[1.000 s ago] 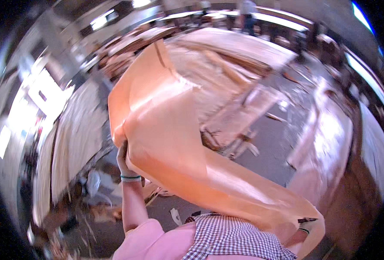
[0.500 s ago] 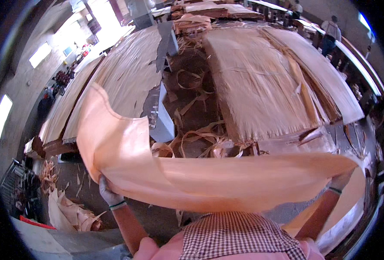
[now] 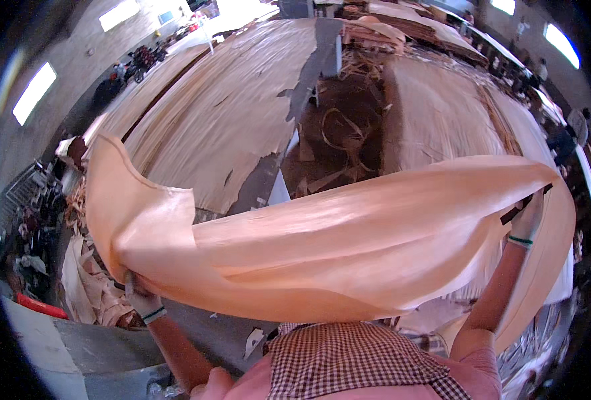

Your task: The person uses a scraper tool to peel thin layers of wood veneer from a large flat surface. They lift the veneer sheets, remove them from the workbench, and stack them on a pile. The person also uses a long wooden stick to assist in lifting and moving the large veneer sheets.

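Observation:
I hold a large, thin, pale wood veneer sheet (image 3: 349, 233) stretched across in front of me, sagging and curling. My left hand (image 3: 141, 297), in a light glove, grips its lower left edge, where the sheet curls upward into a tall flap. My right hand (image 3: 527, 215), also gloved, grips the sheet's right end, raised at arm's length. The sheet hides most of what lies directly below it.
Wide stacks of veneer sheets (image 3: 235, 113) spread ahead on the left and on the right (image 3: 442, 113). Between them lies a dark gap with curled scrap strips (image 3: 342, 133). Torn veneer scraps (image 3: 89, 280) pile at lower left. People stand at the far right (image 3: 579, 127).
The view has swung toward the stacks. The sheet has flattened and spread wider between my hands, with my right hand lifted higher and farther right.

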Demonstrator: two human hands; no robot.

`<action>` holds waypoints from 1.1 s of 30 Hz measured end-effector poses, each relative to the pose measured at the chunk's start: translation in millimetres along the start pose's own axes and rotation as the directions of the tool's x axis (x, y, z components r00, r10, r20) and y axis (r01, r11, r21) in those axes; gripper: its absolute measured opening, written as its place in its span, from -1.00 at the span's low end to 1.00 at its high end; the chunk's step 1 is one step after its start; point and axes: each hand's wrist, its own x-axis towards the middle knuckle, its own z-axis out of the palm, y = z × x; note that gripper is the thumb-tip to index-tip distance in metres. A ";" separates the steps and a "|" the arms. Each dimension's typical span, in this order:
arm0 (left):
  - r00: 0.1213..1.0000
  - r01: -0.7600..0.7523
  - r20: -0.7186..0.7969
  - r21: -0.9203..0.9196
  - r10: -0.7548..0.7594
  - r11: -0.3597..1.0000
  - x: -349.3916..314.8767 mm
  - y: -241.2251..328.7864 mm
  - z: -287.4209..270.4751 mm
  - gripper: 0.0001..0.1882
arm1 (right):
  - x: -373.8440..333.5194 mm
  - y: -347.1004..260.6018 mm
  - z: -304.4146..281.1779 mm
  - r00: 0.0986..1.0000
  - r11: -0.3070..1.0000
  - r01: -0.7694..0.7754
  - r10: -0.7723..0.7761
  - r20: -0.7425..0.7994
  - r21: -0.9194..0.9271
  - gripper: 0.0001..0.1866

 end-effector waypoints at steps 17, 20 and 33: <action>0.948 0.055 0.314 -0.019 -0.047 0.998 300.3 -227.5 198.0 -0.56 | 358.7 263.9 324.7 0.990 0.943 -0.138 0.129 -0.052 -0.301 -0.64; 0.999 -0.039 -0.032 0.119 0.043 0.992 314.1 -269.1 232.9 -0.53 | 427.0 328.0 404.2 0.981 0.937 -0.187 0.194 -0.008 -0.293 -0.51; 0.422 -0.113 -0.552 0.754 0.719 0.646 350.3 -321.5 347.0 -0.47 | 428.5 510.8 915.0 0.284 0.948 0.290 -0.213 0.935 0.128 -0.48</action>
